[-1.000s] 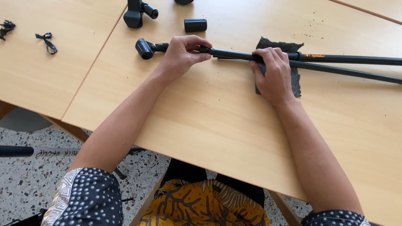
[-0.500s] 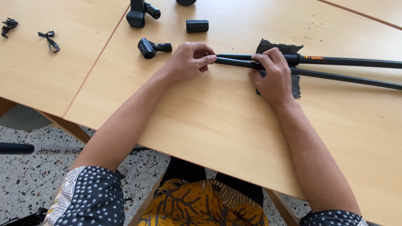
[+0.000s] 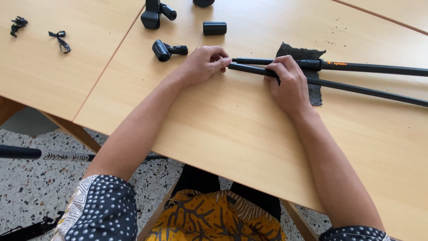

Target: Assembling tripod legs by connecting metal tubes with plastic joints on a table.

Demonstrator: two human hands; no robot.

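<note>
Two poles lay side by side across the table, running off toward its right edge, over a cloth that sat just right of my right hand. My left hand rested at their left ends. Behind it, toward the far edge, lay a clip, a cap and a clamp; two ties lay near the far left corner.

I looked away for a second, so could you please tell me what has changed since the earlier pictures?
The left hand slid right along the nearer rod to its tip, now pinched in its fingertips. The right hand stayed gripping that rod over the dark cloth. The second rod and the small black parts did not move.
</note>
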